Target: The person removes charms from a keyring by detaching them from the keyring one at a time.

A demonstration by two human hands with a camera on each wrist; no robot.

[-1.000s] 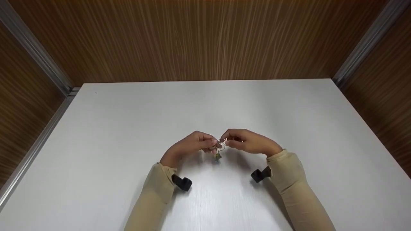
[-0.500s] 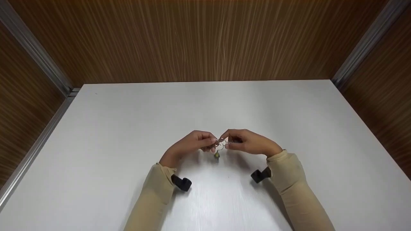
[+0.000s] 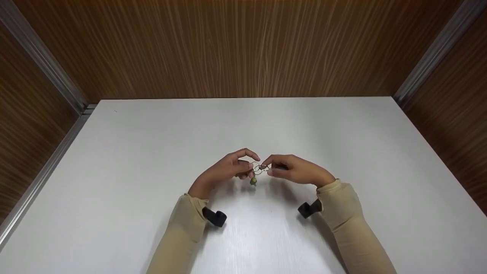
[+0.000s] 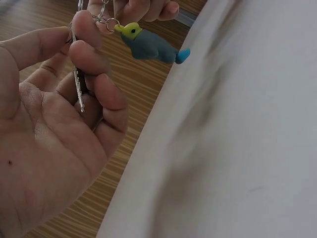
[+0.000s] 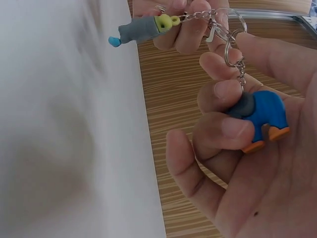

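Head view: left hand [image 3: 224, 172] and right hand [image 3: 295, 170] raised just above the smooth white counter [image 3: 152, 152], fingertips pinching thin metal key rings [image 3: 260, 168] between them; small charm dangling below, colour barely resolved. Brown wood-grain walls [image 3: 236, 49] behind.

Left wrist view: left fingers curled round a slim metal piece [image 4: 78, 84]; grey-blue whale charm [image 4: 148, 45] with yellow-green head and bright blue tail hanging on a short chain, a detail lost from above.

Right wrist view: right fingers curled round a glossy blue charm [image 5: 262, 116] with orange feet, hidden from the head camera; wire ring [image 5: 233, 37] looped above it.
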